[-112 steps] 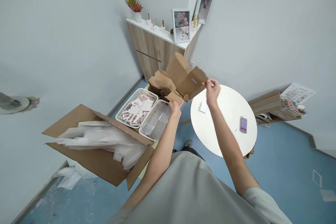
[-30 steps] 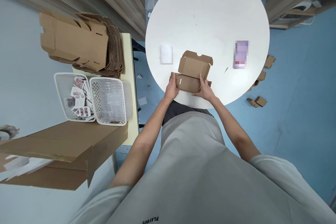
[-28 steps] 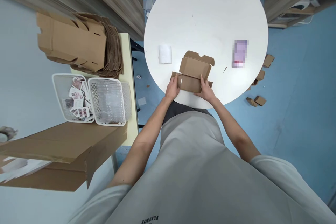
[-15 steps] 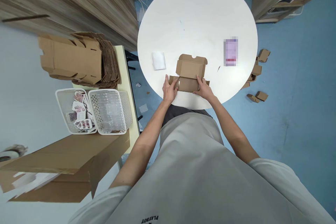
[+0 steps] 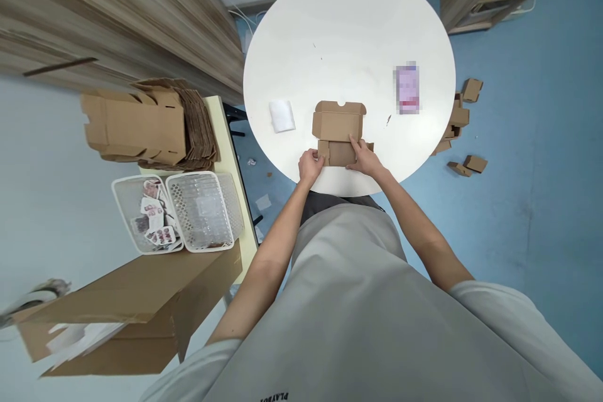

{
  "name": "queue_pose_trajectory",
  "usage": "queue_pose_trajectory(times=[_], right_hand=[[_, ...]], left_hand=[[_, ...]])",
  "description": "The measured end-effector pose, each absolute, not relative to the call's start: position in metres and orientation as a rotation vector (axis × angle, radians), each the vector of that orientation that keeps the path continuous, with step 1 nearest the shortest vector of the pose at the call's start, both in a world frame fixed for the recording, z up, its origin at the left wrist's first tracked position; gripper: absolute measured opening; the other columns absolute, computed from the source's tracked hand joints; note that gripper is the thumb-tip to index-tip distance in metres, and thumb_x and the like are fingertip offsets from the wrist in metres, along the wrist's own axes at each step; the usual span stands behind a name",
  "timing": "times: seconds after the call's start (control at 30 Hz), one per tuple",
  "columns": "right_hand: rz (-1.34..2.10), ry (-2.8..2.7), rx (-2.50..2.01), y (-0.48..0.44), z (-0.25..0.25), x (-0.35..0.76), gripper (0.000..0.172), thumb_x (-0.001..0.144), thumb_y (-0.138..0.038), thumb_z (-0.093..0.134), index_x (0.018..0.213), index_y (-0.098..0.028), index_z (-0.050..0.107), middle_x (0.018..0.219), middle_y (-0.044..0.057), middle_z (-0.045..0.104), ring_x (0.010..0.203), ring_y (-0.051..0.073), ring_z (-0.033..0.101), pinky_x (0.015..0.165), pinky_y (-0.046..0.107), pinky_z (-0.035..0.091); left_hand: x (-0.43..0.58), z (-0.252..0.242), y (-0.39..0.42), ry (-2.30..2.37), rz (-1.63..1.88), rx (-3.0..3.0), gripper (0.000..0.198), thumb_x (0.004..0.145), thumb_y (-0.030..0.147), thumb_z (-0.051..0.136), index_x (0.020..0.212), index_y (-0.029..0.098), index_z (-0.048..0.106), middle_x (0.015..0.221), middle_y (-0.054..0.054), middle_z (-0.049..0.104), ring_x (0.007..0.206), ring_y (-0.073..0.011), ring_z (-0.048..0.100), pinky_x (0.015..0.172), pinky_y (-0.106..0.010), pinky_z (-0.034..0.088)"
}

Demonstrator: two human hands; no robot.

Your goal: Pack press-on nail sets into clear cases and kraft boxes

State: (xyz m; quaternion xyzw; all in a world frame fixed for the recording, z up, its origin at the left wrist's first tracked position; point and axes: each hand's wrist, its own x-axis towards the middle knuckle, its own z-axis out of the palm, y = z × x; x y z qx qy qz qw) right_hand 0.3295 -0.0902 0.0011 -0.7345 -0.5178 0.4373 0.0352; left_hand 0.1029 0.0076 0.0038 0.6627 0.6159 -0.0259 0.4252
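Observation:
A partly folded brown cardboard box (image 5: 338, 125) lies near the front edge of the round white table (image 5: 358, 19), its lid flap spread away from me. My left hand (image 5: 311, 165) is closed at the box's left end, its fingertips at the side flap, which is folded inward. At the right end, my right hand (image 5: 365, 158) grips the box wall, thumb inside and fingers along the outside. A flap sticks out past the right hand. To the left of the box lies a white packet (image 5: 282, 116); to the right, a blurred pink-purple item (image 5: 407, 89).
On a side table at left sit a stack of flat cardboard boxes (image 5: 136, 129), a white basket of printed pieces (image 5: 155, 217) and another basket of clear items (image 5: 202, 210). A large open carton (image 5: 122, 289) stands nearer. Small folded boxes (image 5: 459, 116) lie on the floor at right.
My left hand has brought the box's left side flap inward, its fingers curling from spread to closed. My right hand stays at the right end. The view has shifted slightly.

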Motion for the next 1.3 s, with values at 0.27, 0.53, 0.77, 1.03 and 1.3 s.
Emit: queue_pose_trajectory(times=[0.27,0.53,0.77,1.03,1.3], right_hand=[[1.271,-1.594,-2.206,-0.096,0.0,0.324,0.133,0.086,-0.045,0.094,0.185,-0.034,0.005,0.179,0.025,0.031,0.148,0.049,0.059,0.117,0.064,0.055],[0.886,-1.102,-2.404,-0.139,0.014,0.337,0.087,0.106,-0.053,0.063,0.177,-0.017,0.03,0.171,0.026,0.046,0.154,0.041,0.052,0.121,0.06,0.053],[1.062,-0.884,-2.451,-0.147,0.018,0.332,0.022,0.106,-0.037,0.054,0.108,-0.02,0.068,0.107,0.014,0.081,0.102,0.031,0.077,0.095,0.043,0.058],[1.011,-1.08,-2.325,-0.127,0.024,0.3,0.03,0.108,-0.047,0.059,0.118,-0.02,0.067,0.135,0.017,0.077,0.1,0.028,0.076,0.099,0.044,0.058],[1.11,-1.159,-2.626,-0.115,0.005,0.312,0.019,0.107,-0.03,0.054,0.099,-0.021,0.069,0.101,0.019,0.079,0.097,0.036,0.073,0.088,0.045,0.055]], left_hand=[[0.111,0.009,0.005,1.616,-0.153,1.834,0.01,0.099,0.016,0.061,0.104,0.024,0.066,0.115,-0.012,0.075,0.111,-0.0301,0.072,0.101,-0.043,0.055],[0.115,0.012,-0.001,1.597,-0.153,1.846,0.016,0.101,0.015,0.056,0.11,0.022,0.067,0.122,-0.017,0.07,0.115,-0.036,0.071,0.103,-0.05,0.055],[0.117,0.011,-0.003,1.589,-0.178,1.884,0.021,0.101,0.015,0.054,0.115,0.02,0.068,0.125,-0.019,0.07,0.114,-0.0389,0.072,0.101,-0.052,0.057],[0.119,0.005,-0.013,1.591,-0.083,1.834,0.017,0.102,0.016,0.058,0.115,0.023,0.067,0.127,-0.017,0.069,0.115,-0.0392,0.073,0.103,-0.053,0.057],[0.109,0.005,-0.026,1.581,-0.12,1.84,0.017,0.107,0.025,0.057,0.121,0.024,0.067,0.13,-0.017,0.07,0.118,-0.0369,0.073,0.104,-0.051,0.057]])
